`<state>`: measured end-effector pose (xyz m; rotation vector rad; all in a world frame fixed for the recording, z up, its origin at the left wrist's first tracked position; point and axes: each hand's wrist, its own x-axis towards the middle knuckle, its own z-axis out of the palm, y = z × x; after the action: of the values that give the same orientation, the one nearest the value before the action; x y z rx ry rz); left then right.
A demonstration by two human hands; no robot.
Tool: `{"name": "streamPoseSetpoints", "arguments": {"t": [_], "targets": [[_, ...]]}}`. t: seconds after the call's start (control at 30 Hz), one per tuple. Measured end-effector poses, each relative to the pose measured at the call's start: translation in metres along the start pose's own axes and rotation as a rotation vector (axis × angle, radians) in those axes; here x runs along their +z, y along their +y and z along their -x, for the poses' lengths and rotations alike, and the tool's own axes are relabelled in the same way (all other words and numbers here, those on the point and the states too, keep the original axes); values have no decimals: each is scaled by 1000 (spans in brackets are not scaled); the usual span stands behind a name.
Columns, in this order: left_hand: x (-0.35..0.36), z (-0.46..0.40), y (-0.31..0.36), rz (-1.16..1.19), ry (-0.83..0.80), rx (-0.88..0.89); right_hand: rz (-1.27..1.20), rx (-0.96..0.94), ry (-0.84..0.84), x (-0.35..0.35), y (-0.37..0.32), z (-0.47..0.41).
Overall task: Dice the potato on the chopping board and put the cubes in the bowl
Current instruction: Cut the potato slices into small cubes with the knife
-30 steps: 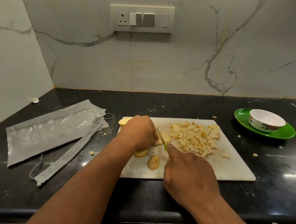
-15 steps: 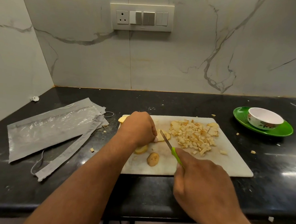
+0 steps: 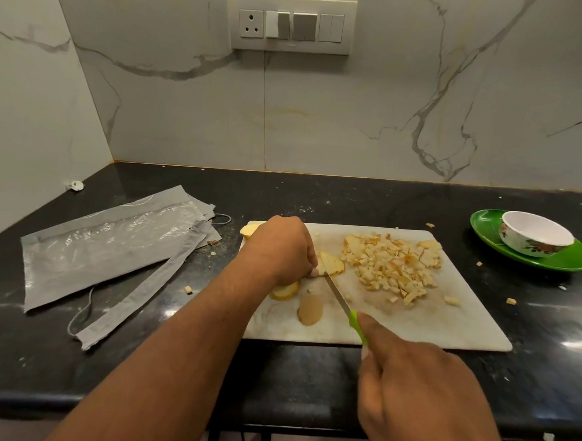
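Note:
A white chopping board [image 3: 446, 328] lies on the black counter. A heap of potato cubes [image 3: 392, 264] sits on its far right part. My left hand [image 3: 281, 250] curls over a potato slice [image 3: 331, 263] at the board's left, holding it down. My right hand [image 3: 419, 391] grips a green-handled knife [image 3: 342, 300], blade tip against that slice. Two more slices lie near: one pale [image 3: 285, 290] under my left wrist, one skin-side up [image 3: 309, 310]. A potato end [image 3: 250, 229] pokes out behind my left hand. The white flowered bowl [image 3: 534, 237] stands empty at the right.
The bowl rests on a green plate [image 3: 566, 262] at the counter's right. Grey plastic bags [image 3: 111, 246] lie to the left of the board. Stray cubes [image 3: 451, 300] dot the board and counter. A marble wall with a switch panel [image 3: 289, 24] rises behind.
My right hand drew the knife back toward me, away from the cube heap, so more blade shows. My left hand stayed on the potato slice.

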<state>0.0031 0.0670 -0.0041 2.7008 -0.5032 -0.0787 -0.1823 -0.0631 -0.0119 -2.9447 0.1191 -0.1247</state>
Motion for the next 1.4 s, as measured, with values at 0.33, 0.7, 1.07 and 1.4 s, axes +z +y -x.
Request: {"name": "streamPoseSetpoints", "arguments": {"t": [0.33,0.7,1.07,1.4], "targets": [[-1,2,-3,34,2,-1,2,-66,149,18,-14,-36],[-3,1,-6,57,-1,-7,-109,75,226,-4,4,2],[29,2,30,-185,205,-9,-405,108,375,22,32,-18],[29,-2,34,-79,139,28,-412,90,345,21,33,-18]]}}
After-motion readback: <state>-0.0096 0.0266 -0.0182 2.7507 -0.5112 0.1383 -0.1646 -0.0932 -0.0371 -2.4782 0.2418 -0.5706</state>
